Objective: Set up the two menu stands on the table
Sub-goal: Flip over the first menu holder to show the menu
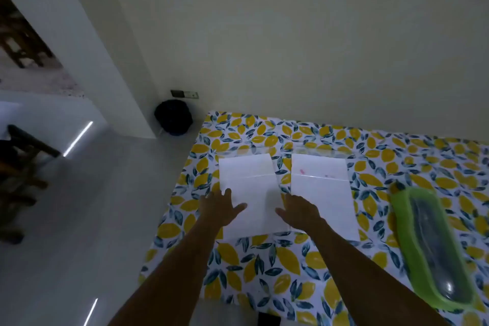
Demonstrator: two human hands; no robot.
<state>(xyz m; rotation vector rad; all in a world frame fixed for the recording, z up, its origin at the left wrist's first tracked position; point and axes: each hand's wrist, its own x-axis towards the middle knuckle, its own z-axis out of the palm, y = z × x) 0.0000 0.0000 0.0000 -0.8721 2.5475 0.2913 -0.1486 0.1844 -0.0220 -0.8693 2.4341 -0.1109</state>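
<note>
**Two menu stands lie flat on lemon-print bench**

Head view: Two clear acrylic menu stands holding white sheets lie flat, side by side, on a bench covered in a yellow-lemon and blue-leaf patterned cloth set against a pale wall. The left menu stand and the right menu stand are just apart, a narrow strip of cloth between them. The person's left hand is spread wide, fingers splayed over the left stand's near edge, gripping nothing. The right hand is likewise open, palm down at the right stand's near left corner. To the right, a lime-green oval plastic tray holds a clear, glossy item too blurred to identify. A dark round bag sits on the floor by the wall.
</note>
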